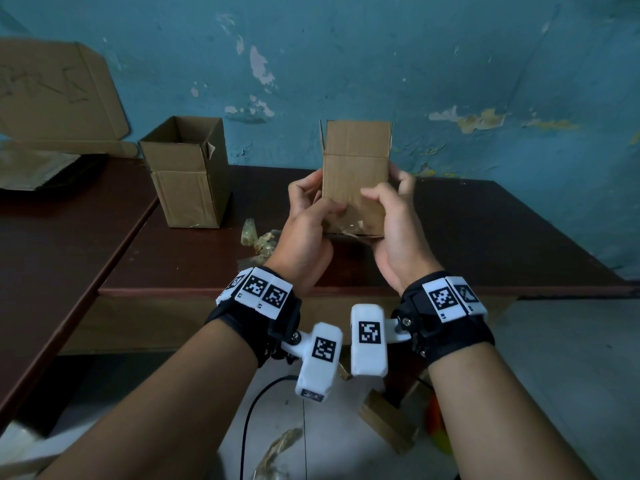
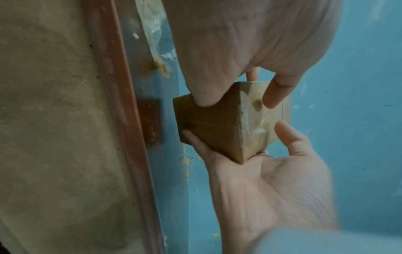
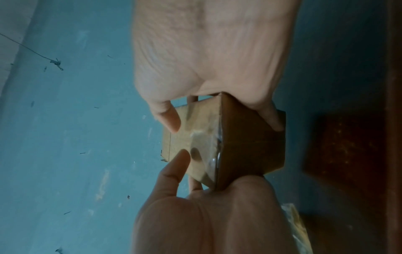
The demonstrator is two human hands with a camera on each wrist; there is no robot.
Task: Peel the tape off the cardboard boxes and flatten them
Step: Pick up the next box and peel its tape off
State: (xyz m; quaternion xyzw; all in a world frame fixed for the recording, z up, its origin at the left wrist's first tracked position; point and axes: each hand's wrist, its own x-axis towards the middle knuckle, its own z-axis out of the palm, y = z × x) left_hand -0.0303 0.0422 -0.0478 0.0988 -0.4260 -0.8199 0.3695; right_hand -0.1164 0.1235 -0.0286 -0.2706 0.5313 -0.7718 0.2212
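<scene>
I hold a small cardboard box upright above the dark table, its top flaps open. My left hand grips its lower left side, thumb on the front face. Opposite it, my right hand grips the lower right side, thumb also on the front. Clear tape covers the box's bottom end. In the left wrist view the box lies between the left hand and the right hand, and fingertips touch the wrinkled tape. The right wrist view shows the same taped end.
A second open cardboard box stands on the table to the left. Crumpled peeled tape lies beside my left hand. A flat cardboard sheet leans on the blue wall. A wooden block and a black cable are on the floor.
</scene>
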